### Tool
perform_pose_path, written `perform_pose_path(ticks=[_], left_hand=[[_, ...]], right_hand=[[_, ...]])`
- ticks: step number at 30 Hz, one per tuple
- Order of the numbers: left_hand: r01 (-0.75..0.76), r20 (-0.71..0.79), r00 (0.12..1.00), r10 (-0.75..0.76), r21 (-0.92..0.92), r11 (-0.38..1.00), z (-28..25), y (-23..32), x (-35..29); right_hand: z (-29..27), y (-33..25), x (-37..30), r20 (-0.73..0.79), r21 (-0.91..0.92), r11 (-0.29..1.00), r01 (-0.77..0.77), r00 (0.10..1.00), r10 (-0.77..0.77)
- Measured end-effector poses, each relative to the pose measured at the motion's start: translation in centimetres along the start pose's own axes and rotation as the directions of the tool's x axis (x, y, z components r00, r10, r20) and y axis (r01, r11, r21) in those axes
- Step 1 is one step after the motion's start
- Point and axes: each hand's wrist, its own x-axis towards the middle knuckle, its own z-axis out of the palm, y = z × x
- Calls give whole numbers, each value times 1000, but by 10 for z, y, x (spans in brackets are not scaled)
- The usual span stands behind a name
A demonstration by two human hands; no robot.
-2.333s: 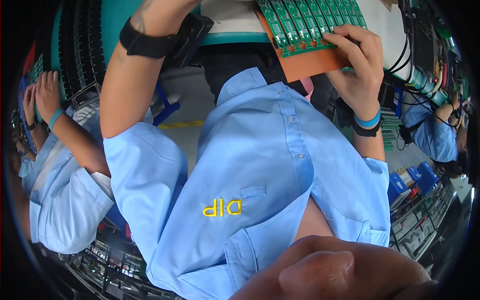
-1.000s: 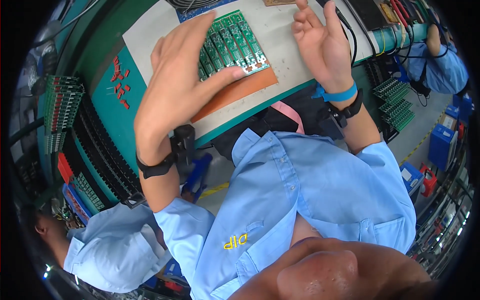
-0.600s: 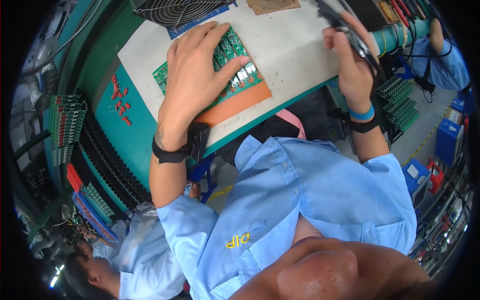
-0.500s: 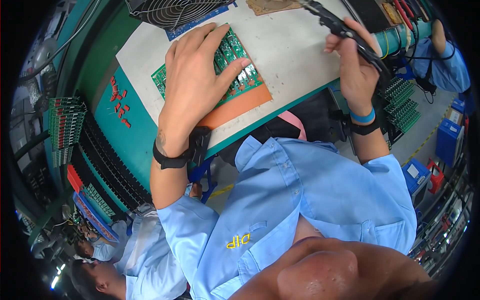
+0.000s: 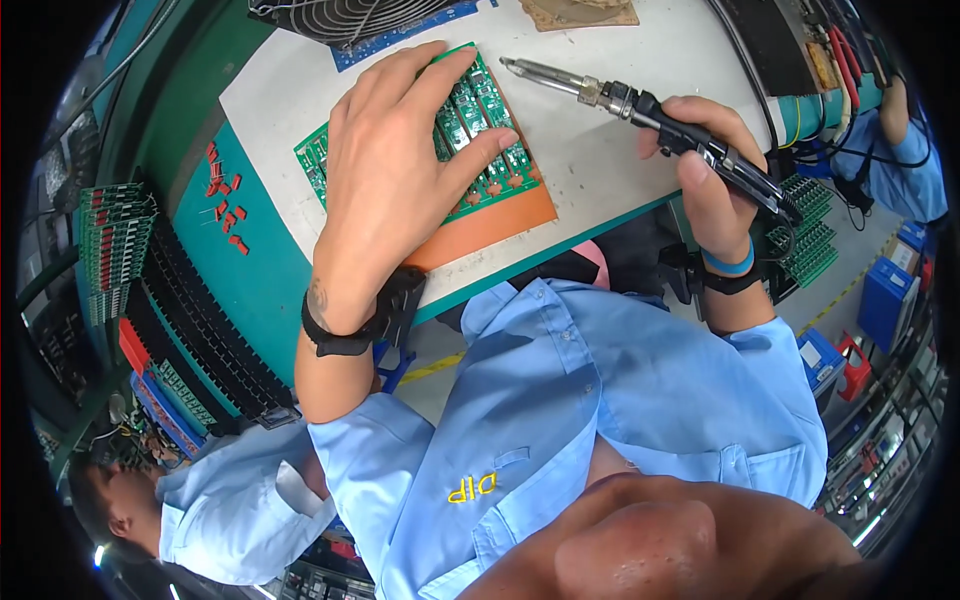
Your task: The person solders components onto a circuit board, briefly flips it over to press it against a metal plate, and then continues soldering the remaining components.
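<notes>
A green circuit board panel (image 5: 468, 120) with several strips lies on an orange-brown sheet (image 5: 490, 226) on the white work surface. My left hand (image 5: 395, 160) rests over the panel, its fingers stretched toward the far edge and its thumb lying across the strips. Part of the panel is hidden under this hand. At the right, my right hand (image 5: 715, 190) is closed around the black handle of a soldering iron (image 5: 620, 100). The iron's metal tip points left and hangs a little right of the panel's far corner, apart from it.
A black fan with a wire guard (image 5: 350, 22) stands at the far edge. Small red components (image 5: 228, 200) lie on the green mat at left, near a black conveyor track (image 5: 200, 290). Racks of boards (image 5: 115, 235) stand at far left. A co-worker (image 5: 230, 500) sits lower left.
My right hand has brought the soldering iron's tip down and leftward toward the panel. My left hand stays on the panel. The co-worker at lower left has shifted left.
</notes>
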Motion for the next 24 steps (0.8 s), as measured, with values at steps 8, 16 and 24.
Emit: perform_pose_path(ticks=[8, 16, 24], left_hand=[[9, -13, 1000, -9, -18, 1000, 3, 0, -1], [8, -19, 1000, -8, -16, 1000, 2, 1, -2], [8, -14, 1000, -9, -25, 1000, 2, 1, -2]], right_hand=[[-6, 1, -7, 87, -148, 986, -78, 992, 92], [-7, -1, -5, 115, -207, 975, -78, 988, 103], [-6, -2, -4, 128, -246, 967, -67, 987, 101]])
